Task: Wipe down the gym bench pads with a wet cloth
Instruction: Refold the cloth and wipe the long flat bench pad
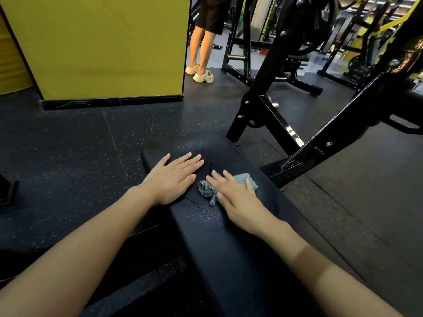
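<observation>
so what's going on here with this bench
A person is wiping a black bench pad. The right hand presses a teal and grey cloth flat on the pad, while the left hand rests flat beside it. Wet streaks show around the cloth; the near end looks dry.

Dim indoor gym, overhead light, strong wide-angle warp.
Yellow wall [103, 42] in the upper left is the brightest area; floor [68, 145] and lower frame go near-black. Wet sheen glints on the bench pad [206, 216] at centre, and a white glare streak shows on the black rack [293, 133]. Right hand [238, 200] is slightly motion-blurred. Forearms [68, 259] stretch at the bottom corners. Upper right background is soft.
</observation>
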Tool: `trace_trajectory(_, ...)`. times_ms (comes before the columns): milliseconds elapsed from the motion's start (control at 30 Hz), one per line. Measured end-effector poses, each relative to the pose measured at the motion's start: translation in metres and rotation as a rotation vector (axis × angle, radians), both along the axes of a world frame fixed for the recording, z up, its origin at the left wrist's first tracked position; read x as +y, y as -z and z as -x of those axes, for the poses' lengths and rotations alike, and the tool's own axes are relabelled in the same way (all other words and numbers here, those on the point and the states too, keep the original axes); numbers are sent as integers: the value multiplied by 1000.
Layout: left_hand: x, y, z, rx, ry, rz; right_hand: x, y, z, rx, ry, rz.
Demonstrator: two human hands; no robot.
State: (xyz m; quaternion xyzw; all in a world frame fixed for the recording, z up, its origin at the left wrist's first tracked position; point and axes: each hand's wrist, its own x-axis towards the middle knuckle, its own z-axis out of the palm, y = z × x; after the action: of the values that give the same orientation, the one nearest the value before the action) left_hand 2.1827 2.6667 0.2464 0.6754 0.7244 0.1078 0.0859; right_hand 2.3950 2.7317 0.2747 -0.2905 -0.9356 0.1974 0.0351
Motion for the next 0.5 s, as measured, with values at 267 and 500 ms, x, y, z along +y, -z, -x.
trace_trajectory(267,-1,-1,-1,34,11,22,-66,-2,-55,-61,-178,-9)
trace_trajectory(500,1,-2,0,50,18,51,-53,-1,-18,-1,-166,43)
